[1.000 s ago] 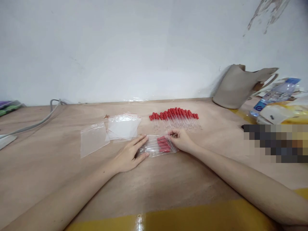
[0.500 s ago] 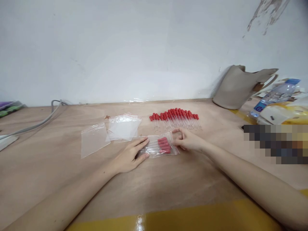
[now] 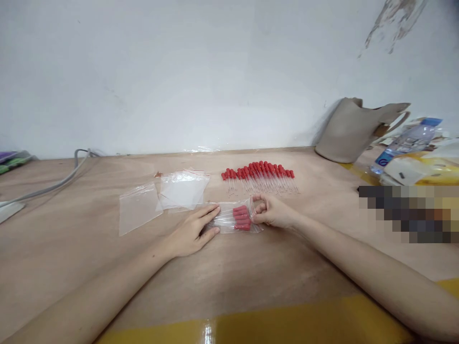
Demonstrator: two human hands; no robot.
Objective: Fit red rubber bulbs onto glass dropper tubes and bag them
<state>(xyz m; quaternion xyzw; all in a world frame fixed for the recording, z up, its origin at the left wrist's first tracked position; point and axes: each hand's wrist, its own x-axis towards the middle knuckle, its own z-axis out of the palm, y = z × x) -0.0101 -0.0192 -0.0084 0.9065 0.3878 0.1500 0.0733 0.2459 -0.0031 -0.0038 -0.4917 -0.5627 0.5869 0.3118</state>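
Observation:
A clear zip bag (image 3: 224,220) lies flat on the table in front of me. Inside it are several glass droppers with red rubber bulbs (image 3: 242,218), bulbs toward the right and thin tubes toward the left. My left hand (image 3: 193,231) rests on the bag's left end, fingers and thumb stretched out and apart. At the opposite end, my right hand (image 3: 274,211) pinches the bag's zip edge between thumb and fingers. Just beyond the bag, a row of loose droppers (image 3: 265,174) lies side by side, bulbs away from me.
Flat zip bags (image 3: 184,188) are stacked left of the droppers, with a single bag (image 3: 139,210) beside them. A grey cable (image 3: 53,186) runs along the left. At right stand a beige bag (image 3: 344,131) and a leaning water bottle (image 3: 409,143). Yellow tape (image 3: 287,317) crosses the near side.
My right hand has shifted slightly left and closed further on the bag's zip edge, which now bunches at its fingers. My left hand keeps its place on the bag.

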